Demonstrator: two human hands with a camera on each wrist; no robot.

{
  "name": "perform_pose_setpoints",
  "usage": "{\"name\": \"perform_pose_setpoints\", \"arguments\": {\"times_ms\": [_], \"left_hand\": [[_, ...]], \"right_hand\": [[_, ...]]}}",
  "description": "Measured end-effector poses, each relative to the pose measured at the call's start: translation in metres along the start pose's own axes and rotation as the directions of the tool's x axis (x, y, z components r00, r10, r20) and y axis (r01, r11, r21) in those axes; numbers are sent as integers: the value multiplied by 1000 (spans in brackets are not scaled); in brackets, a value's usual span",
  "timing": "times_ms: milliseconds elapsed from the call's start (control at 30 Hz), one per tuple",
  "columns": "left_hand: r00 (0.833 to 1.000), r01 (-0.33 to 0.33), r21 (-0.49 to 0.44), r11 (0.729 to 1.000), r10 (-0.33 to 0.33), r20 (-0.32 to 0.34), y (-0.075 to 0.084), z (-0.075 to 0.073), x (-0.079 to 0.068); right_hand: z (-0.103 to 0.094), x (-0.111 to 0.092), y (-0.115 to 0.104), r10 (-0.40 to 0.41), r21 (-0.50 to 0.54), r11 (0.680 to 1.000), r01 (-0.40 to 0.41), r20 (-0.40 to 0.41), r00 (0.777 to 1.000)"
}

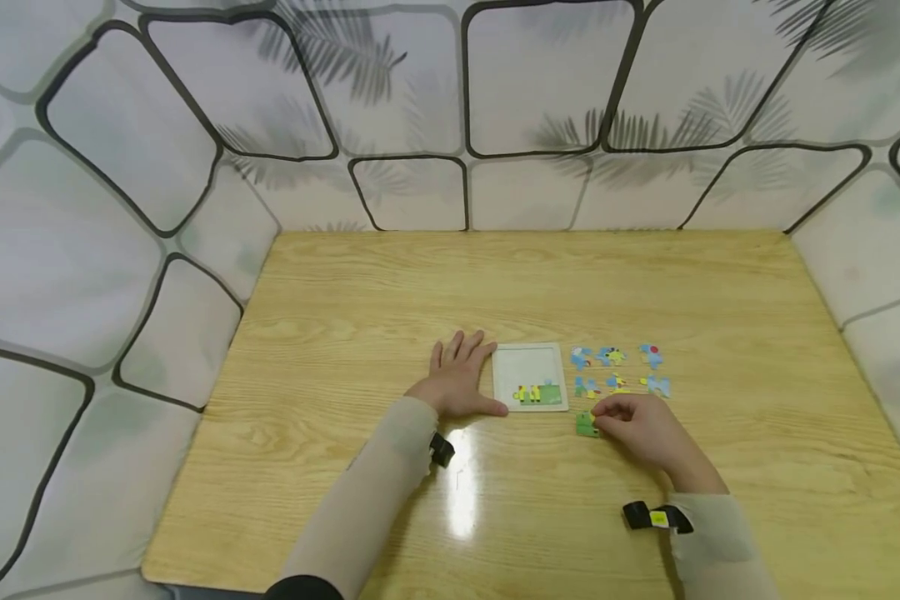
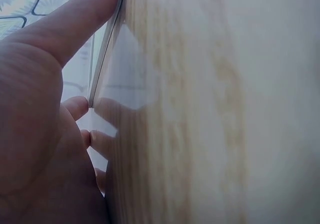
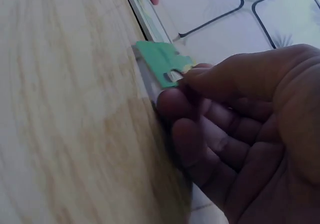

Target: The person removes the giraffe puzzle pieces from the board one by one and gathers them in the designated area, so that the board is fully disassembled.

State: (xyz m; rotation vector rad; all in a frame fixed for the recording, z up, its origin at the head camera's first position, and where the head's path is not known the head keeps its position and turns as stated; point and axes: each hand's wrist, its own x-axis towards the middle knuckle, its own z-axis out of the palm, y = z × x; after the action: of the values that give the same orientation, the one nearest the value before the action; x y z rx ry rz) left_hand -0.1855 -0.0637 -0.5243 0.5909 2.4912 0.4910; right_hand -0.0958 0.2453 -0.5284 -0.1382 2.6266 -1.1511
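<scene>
Between thumb and fingers my right hand (image 1: 641,429) pinches a green puzzle piece (image 1: 587,424), which is just off the lower right corner of a white puzzle tray (image 1: 500,379). The right wrist view shows the green puzzle piece (image 3: 161,61) tilted above the wood, held at one edge. My left hand (image 1: 459,379) lies with fingers spread on the table, its thumb and index fingertip touching the tray's left side. Joined pieces in green and yellow (image 1: 537,394) fill part of the tray's bottom. In the left wrist view, the left thumb (image 2: 75,21) rests against the tray's edge.
Several loose puzzle pieces (image 1: 612,357), mostly blue with yellow, red and green, lie in two rows right of the tray. The wooden table (image 1: 345,333) meets patterned curtains (image 1: 532,83) at the back and sides. Black straps (image 1: 656,517) are on the wrists.
</scene>
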Motion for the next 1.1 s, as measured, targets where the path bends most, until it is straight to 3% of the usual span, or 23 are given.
{"name": "perform_pose_setpoints", "arguments": {"times_ms": [400,700,933,1100], "left_hand": [[1000,-3,-6,1000,3,-5,-2,-2,-2],[1000,8,-36,999,-9,-10,-1,0,2],[1000,5,-35,999,-6,-17,-2,-1,1],[1000,-2,-36,999,2,-14,0,-3,-2]], "right_hand": [[-5,-1,-15,-27,-188,981,35,49,998],[13,26,-38,-145,-139,979,152,62,987],[39,48,-61,-300,-278,911,305,61,952],[48,58,-70,-329,-354,872,337,86,941]]}}
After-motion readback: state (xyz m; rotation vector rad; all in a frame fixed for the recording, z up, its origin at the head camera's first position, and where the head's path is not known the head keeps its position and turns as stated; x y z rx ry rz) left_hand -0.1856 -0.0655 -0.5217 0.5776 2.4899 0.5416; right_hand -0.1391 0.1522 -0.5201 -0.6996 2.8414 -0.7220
